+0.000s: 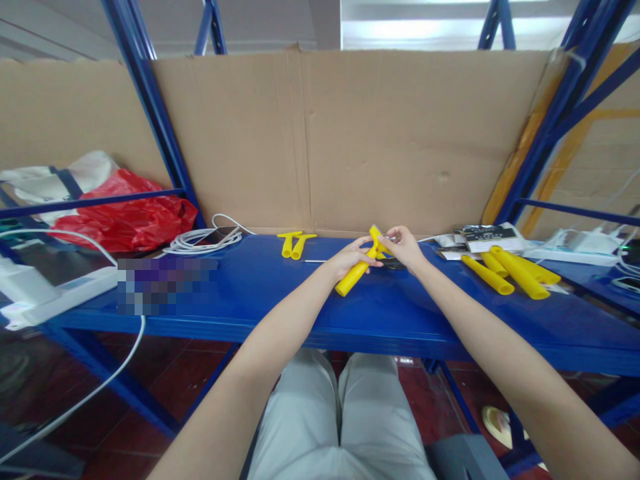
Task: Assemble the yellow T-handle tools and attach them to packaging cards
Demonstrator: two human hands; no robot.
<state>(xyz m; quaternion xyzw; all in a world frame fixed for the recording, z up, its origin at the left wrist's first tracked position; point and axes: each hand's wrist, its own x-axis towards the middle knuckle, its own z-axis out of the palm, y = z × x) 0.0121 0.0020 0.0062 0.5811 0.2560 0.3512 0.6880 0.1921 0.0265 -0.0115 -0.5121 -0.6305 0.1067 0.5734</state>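
My left hand (350,258) is wrapped round a yellow plastic tube (351,279) that slants down to the left above the blue shelf (280,300). My right hand (404,245) pinches the tube's upper end, where a short yellow piece (375,235) sticks up. Both hands meet over the middle of the shelf. Two small yellow T-shaped parts (295,243) lie behind and to the left of my hands. Several long yellow tubes (510,272) lie to the right. A thin metal rod (315,261) rests on the shelf just left of my left hand.
A coiled white cable (203,240) and a red plastic bag (125,217) sit at the left. A white power strip (55,297) lies at the far left edge. Black-and-white packets (480,239) lie at the back right. Cardboard (350,133) walls the back; blue rack posts (150,100) stand either side.
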